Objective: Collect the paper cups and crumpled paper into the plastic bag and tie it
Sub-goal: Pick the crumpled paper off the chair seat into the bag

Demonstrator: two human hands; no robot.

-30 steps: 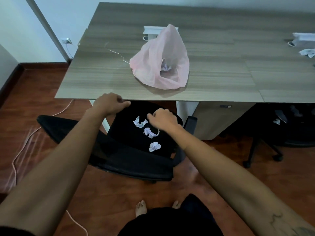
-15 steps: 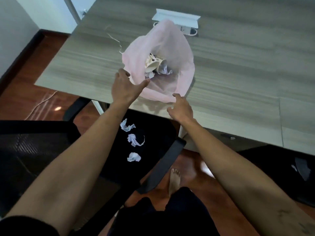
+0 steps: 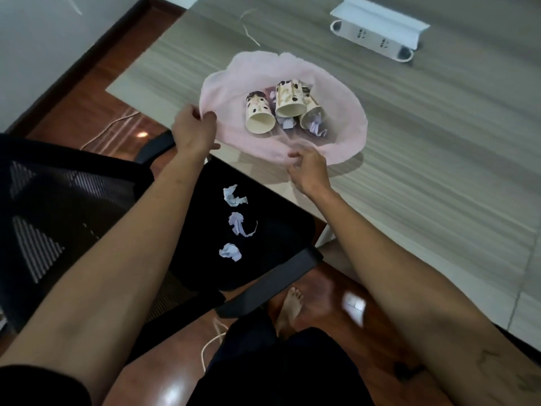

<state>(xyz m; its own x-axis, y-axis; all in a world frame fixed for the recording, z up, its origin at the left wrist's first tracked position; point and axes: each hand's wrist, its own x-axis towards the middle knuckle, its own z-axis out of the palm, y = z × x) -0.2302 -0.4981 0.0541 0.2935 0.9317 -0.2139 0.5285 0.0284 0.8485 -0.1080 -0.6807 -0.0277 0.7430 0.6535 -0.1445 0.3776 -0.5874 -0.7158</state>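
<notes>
The left hand [image 3: 194, 128] has its fingers [image 3: 209, 116] pinched on the left rim of the pink plastic bag [image 3: 336, 112], at the centre-left of the frame. The right hand [image 3: 308, 168] reaches the bag's near rim, its fingers [image 3: 294, 155] curled at the plastic; whether they actually grip it I cannot tell. The bag lies spread wide on the bench [image 3: 439, 171], close to the bench's near edge, its mouth open toward the camera. Inside it lie three paper cups [image 3: 288, 105] on their sides, touching one another, with crumpled paper [image 3: 314, 127] among them.

Below the hands, three more crumpled paper balls [image 3: 234, 222] lie in a line on the black seat of a chair [image 3: 190, 230] pushed against the bench edge; its armrests flank the seat. A white power strip [image 3: 377, 27] sits at the upper right, well apart from the bag, with bare bench between. The floor [image 3: 87, 106] is reddish wood, with a white cable [image 3: 108, 130] at the left.

Half a second ago the bag stood taller and more gathered; now it is flattened open, and both hands are at its rim.
</notes>
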